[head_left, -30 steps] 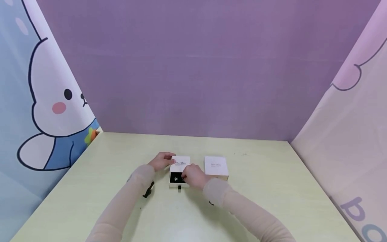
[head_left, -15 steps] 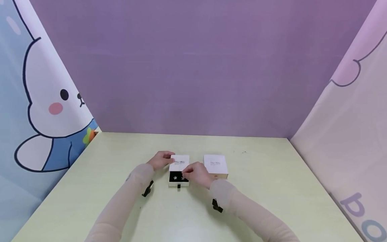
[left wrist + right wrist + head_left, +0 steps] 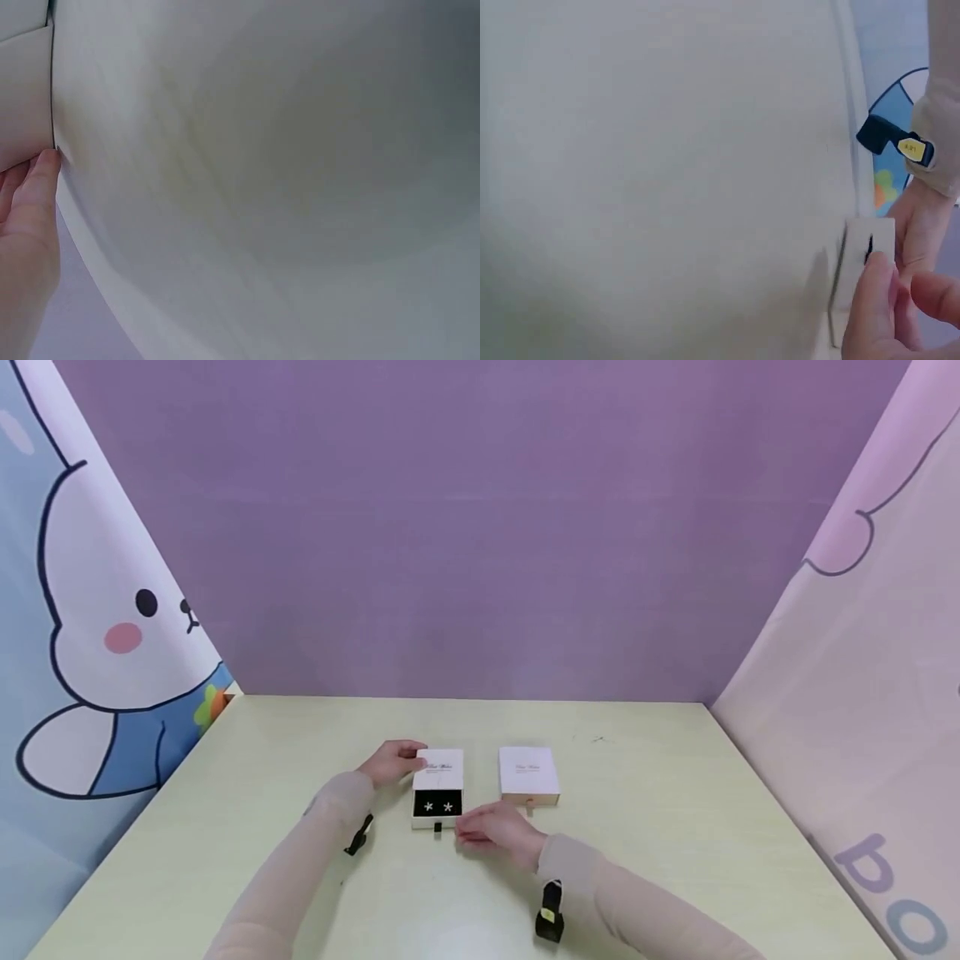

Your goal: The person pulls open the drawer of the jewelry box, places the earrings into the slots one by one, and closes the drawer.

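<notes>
A small white jewelry box [image 3: 442, 768] with dark lettering stands on the table, its drawer [image 3: 424, 824] pulled out toward me. Two pale star-shaped earrings [image 3: 448, 807] sit on the drawer's black lining, and a black pull tab [image 3: 438, 827] hangs at its front. My left hand [image 3: 390, 762] holds the box at its far left corner; the left wrist view shows fingertips on the box edge [image 3: 30, 97]. Beside the drawer's front right corner is my right hand [image 3: 498, 827], fingers relaxed, holding nothing. In the right wrist view its fingers overlap the drawer front [image 3: 870, 232], thumb apart.
A second white box [image 3: 528, 768] with similar lettering stands to the right, closed, a small tab at its front. Behind the pale table [image 3: 637, 843] rises a purple backdrop [image 3: 480, 527]; printed cloths hang at both sides. Black straps [image 3: 550, 922] hang at the wrists.
My right hand has drawn back from over the drawer toward me and to its front right corner, uncovering both earrings. The left hand stays on the box.
</notes>
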Action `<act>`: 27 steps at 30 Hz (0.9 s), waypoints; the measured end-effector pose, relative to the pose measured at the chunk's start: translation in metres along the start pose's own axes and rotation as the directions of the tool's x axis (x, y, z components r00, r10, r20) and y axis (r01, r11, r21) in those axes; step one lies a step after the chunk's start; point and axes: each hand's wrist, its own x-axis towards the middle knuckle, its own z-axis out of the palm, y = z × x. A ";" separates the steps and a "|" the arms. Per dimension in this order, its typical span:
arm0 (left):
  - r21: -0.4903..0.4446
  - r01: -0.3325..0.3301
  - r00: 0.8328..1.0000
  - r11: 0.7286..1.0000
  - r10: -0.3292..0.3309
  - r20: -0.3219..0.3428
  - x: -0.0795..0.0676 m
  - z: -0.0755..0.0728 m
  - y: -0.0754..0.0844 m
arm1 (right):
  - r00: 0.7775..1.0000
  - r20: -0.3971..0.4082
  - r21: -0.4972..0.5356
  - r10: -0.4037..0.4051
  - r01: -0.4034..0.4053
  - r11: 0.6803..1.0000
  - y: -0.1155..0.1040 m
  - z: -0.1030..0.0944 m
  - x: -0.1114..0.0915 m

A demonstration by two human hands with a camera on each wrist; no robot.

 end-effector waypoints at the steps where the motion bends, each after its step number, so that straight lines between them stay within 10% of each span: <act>1: 0.000 -0.007 1.000 1.000 0.007 0.001 0.000 0.000 0.000 | 1.000 0.011 0.025 0.027 -0.028 0.999 0.002 0.000 -0.001; 27: -0.044 -0.020 1.000 0.999 0.019 -0.008 -0.001 0.002 -0.004 | 0.987 -0.085 0.390 0.137 -0.094 0.916 0.012 0.047 0.012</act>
